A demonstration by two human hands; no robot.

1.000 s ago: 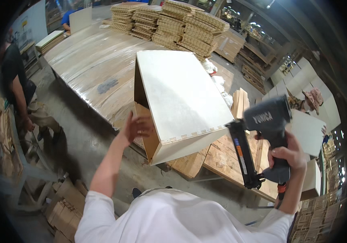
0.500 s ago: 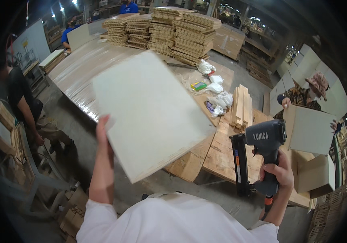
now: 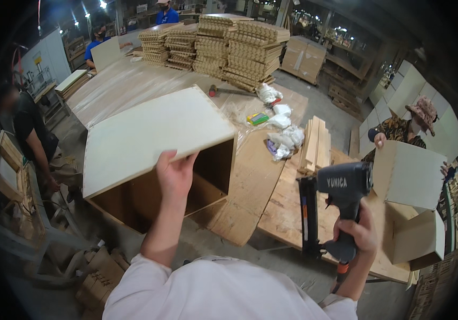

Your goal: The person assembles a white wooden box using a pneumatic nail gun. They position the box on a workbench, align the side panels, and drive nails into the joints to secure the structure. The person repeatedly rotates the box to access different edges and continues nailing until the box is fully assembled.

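A wooden box point(image 3: 154, 141) with a pale top panel and one open side facing me rests on the work surface at the left. My left hand point(image 3: 174, 176) grips its near top edge, thumb on the panel and fingers curled under inside the opening. The dark interior shows brown walls. In my right hand point(image 3: 361, 229) is a black and grey pneumatic nail gun point(image 3: 344, 184), held upright by its handle, with an orange fitting at the handle's base. The gun is apart from the box, over the plywood table point(image 3: 279, 213) on the right.
Slatted wooden pieces point(image 3: 253, 50) stand in tall stacks at the back. White crumpled bags point(image 3: 290, 137), a green and yellow packet point(image 3: 257, 118), a hammer point(image 3: 213, 90) and wood strips point(image 3: 316, 144) lie mid-table. A co-worker at right holds a pale box point(image 3: 413, 173); another person point(image 3: 34, 128) sits at left.
The box has turned and come down, so its open side now faces me. My left hand has shifted from its left side to the near top edge. The nail gun has moved slightly left.
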